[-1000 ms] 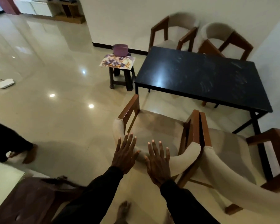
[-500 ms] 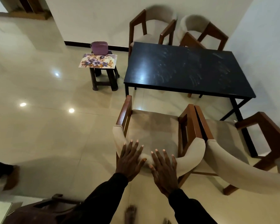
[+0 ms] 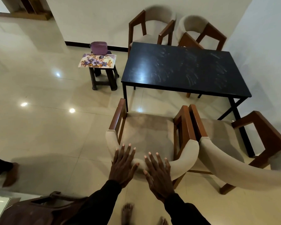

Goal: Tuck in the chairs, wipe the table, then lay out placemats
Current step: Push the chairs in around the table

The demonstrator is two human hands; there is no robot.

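A black table with smeared marks stands near the right wall. In front of me is a beige cushioned chair with brown wooden arms, pulled out from the table's near side. My left hand and my right hand lie flat, fingers spread, on its curved backrest. A second chair stands beside it on the right. Two more chairs stand at the table's far side. A floral placemat lies on a small dark stool.
A purple basket sits behind the placemat on the stool. Another person's foot is at the left edge. A dark brown chair is at the bottom left. My bare feet show below. Glossy tile floor stretches left.
I have stepped closer to the table. Both hands came down from just short of the backrest onto it. The other person's foot shifted at the left edge.
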